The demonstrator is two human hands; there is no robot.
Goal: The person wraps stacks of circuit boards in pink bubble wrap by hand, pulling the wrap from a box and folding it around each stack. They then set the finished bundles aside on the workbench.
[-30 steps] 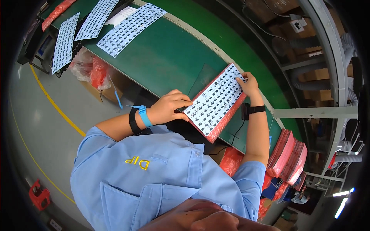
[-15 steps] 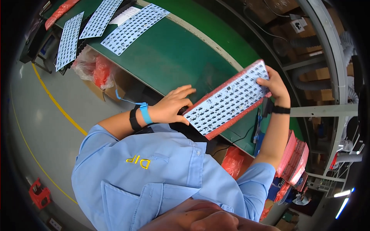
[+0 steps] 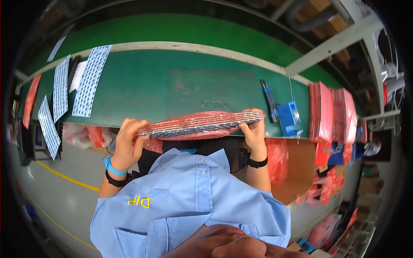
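In front of my chest, just over the near edge of the green bench (image 3: 142,81), I hold a stack of circuit boards (image 3: 206,122) edge-on. The stack shows several thin white edges, with pink-red bubble wrap (image 3: 193,136) along its lower side and more behind it. My left hand (image 3: 130,142) is closed round the left end, thumb below. At the right end my right hand (image 3: 255,133) grips the stack, its thumb on the near side and its fingers partly hidden behind. The boards' flat faces are mostly turned out of sight.
Several loose white boards with dark parts (image 3: 91,81) lie at the bench's left end. Right of the stack are a utility knife (image 3: 269,101) and a blue tape dispenser (image 3: 289,118). Pink-wrapped stacks (image 3: 321,112) stand at the far right. Below is a cardboard box (image 3: 297,167) with red plastic.
The stack has turned from face-up and slanted to edge-on and nearly level, in front of my body. My left hand has closed round its left end. The view has swung rightward.
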